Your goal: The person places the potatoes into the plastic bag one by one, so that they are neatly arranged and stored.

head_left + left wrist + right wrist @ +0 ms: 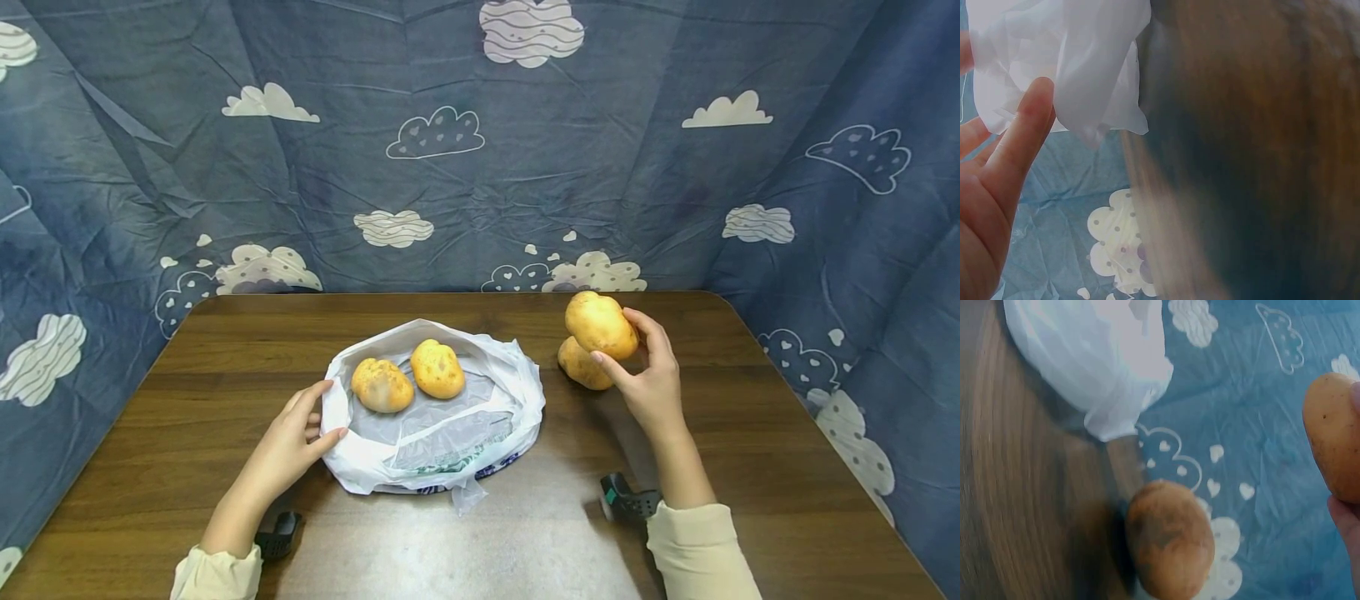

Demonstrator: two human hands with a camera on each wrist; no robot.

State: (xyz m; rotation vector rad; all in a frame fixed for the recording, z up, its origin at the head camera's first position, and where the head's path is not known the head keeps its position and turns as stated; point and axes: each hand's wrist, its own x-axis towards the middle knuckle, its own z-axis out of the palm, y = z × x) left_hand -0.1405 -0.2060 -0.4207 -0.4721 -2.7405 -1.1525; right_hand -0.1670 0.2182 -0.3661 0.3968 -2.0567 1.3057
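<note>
A white plastic bag (pixel 528 383) lies with its mouth open on the table, two potatoes (pixel 382 386) inside it. My left hand (pixel 288 437) is at the bag's left side, thumb and index finger spread apart and touching the rim. In the left wrist view the thumb (pixel 1035 103) rests against the white film. To the right of the bag, my right hand (pixel 651 379) grips a potato (pixel 600 323) between thumb and fingers, raised above the table. Behind and below it another potato (pixel 581 367) sits on the wood, also visible in the right wrist view.
The brown wooden table (pixel 465 550) carries everything. A dark blue cloth (pixel 442 192) with white clouds hangs behind its far edge and along the sides. Black wrist devices (pixel 628 500) are strapped below both hands.
</note>
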